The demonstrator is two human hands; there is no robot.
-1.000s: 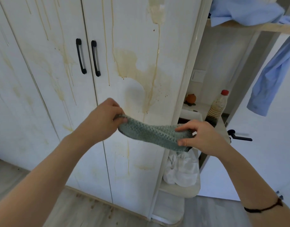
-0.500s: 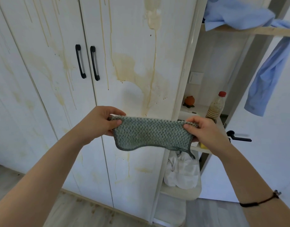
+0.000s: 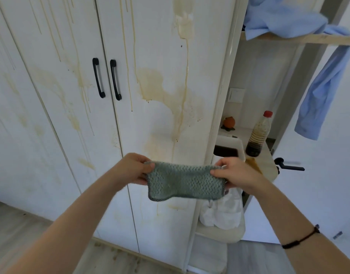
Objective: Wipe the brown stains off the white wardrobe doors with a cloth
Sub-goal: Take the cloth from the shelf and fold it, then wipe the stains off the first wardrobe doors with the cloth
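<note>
Illumination: bright, diffuse, even; source not seen. Shadows are faint. Straight lines of the wardrobe doors (image 3: pixel 57 107) are bowed toward the frame edges by the wide lens. Slight motion blur is noted on the left hand (image 3: pixel 133 169).

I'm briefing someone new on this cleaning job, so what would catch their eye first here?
The brown stains first: a big blotch and long drips on the wardrobe doors, heaviest right of the black handles. Next, the grey-green cloth stretched between the left hand and right hand, low in front of that door. Then the blue shirt hanging off the upper-right shelf.
</note>
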